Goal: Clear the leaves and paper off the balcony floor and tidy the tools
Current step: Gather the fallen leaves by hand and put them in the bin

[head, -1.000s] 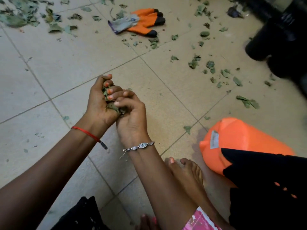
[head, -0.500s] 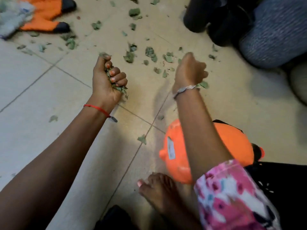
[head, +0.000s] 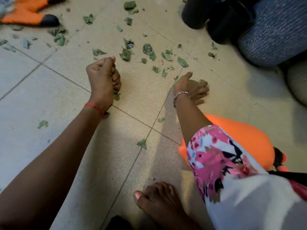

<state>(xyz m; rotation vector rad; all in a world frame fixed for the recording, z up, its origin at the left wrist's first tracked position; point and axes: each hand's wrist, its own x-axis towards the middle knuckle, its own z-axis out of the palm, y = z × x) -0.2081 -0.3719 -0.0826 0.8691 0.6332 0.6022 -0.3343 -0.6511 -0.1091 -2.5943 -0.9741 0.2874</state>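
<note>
Torn green leaves (head: pixel 126 54) lie scattered over the beige tiled floor (head: pixel 66 100), thickest in a band just beyond the two hands. A few single scraps sit nearer, one on a grout line. The left hand (head: pixel 103 80) is a fist, fingers curled tight round a wad of leaves (head: pixel 116 96), with bits poking out below the little finger; a red thread bracelet (head: pixel 94 107) is at the wrist. The right hand (head: pixel 191 87) is low at the floor, fingers straight and spread, holding nothing, with a couple of leaves at the palm; contact cannot be told. That wrist has a silver bracelet (head: pixel 181 94), with a floral sleeve (head: pixel 216 155) further up the arm. An orange container (head: pixel 240 138) lies under that arm. An orange glove (head: pixel 25 15) lies at far left and a blue woven basket (head: pixel 274 30) at far right. A bare foot (head: pixel 159 201) is planted nearest.
</note>
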